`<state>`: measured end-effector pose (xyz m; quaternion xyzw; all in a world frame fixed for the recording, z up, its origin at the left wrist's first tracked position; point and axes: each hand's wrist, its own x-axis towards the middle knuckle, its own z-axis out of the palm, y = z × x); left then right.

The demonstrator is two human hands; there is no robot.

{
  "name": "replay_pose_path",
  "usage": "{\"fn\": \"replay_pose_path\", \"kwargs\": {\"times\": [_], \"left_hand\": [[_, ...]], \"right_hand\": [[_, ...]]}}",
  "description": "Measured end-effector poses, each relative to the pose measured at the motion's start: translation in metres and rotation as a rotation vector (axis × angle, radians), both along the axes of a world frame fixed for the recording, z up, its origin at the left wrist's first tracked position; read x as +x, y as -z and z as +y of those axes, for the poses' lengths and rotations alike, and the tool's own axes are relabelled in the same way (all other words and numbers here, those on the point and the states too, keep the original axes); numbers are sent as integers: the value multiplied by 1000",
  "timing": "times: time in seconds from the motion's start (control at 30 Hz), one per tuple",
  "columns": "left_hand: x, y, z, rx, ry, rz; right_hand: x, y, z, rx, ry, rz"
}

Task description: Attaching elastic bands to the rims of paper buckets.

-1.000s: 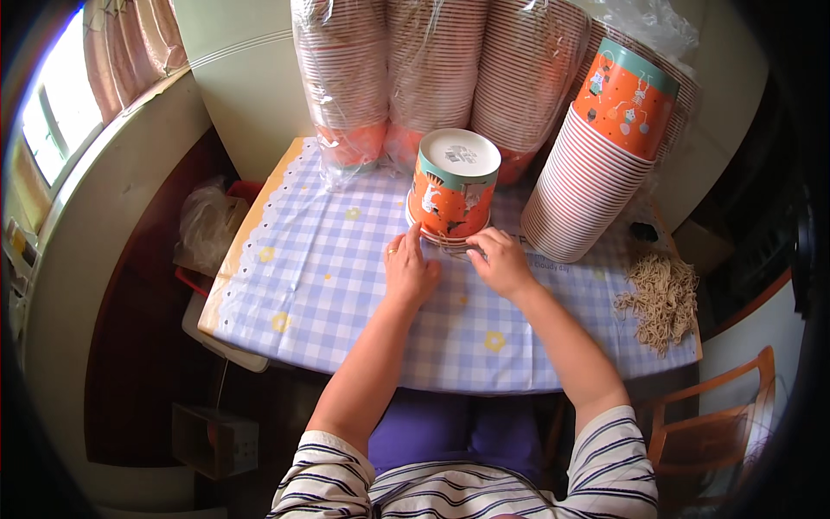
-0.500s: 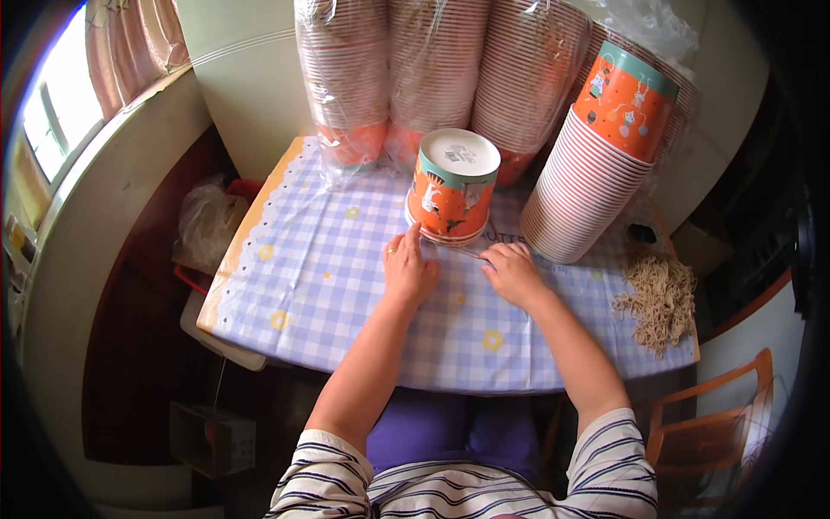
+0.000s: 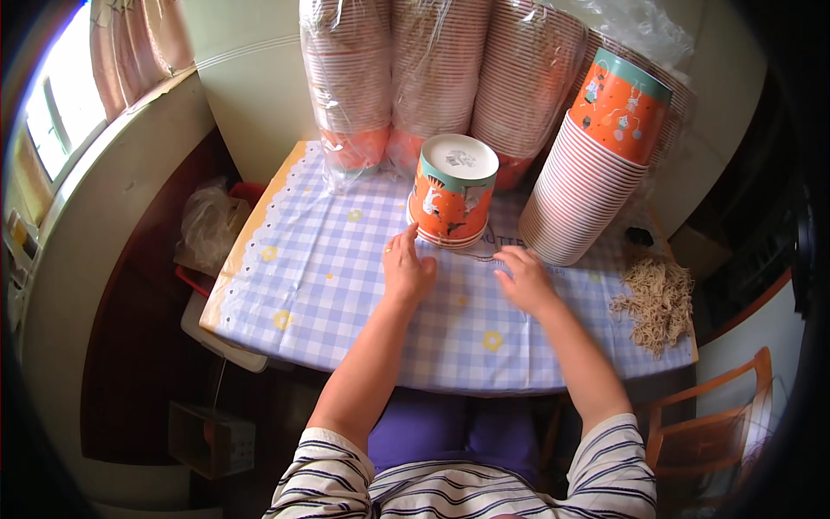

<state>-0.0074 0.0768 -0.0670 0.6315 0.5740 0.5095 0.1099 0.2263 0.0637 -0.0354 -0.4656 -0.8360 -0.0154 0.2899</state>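
Observation:
An orange and green paper tub (image 3: 450,203) stands upside down on the checked tablecloth, its pale base up and several rims stacked at the bottom. My left hand (image 3: 407,268) lies against the near left side of these rims, index finger stretched up and thumb apart. Just right of the tub, my right hand (image 3: 526,281) has bent fingers at the end of a thin string (image 3: 474,255). The string runs along the near rim toward my right fingertips; its left end is hidden. The exact grip of the right fingertips is hard to make out.
A tall leaning stack of tubs (image 3: 575,195) stands close to my right hand. Plastic-wrapped tub stacks (image 3: 437,78) line the back. A heap of tan strings (image 3: 657,298) lies at the table's right end. A wooden chair (image 3: 709,428) is at lower right.
My right hand has shifted slightly right, away from the tub, with the string reaching toward its fingertips. My left hand stays by the rim, almost unmoved.

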Motion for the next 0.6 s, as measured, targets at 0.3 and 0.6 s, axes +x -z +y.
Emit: {"fn": "replay_pose_path", "kwargs": {"times": [0.3, 0.6], "left_hand": [[-6, -8, 2, 211, -56, -255], [23, -3, -16, 112, 559, 315]], "right_hand": [[56, -178, -23, 461, 138, 100], [94, -299, 4, 664, 437, 36]]}}
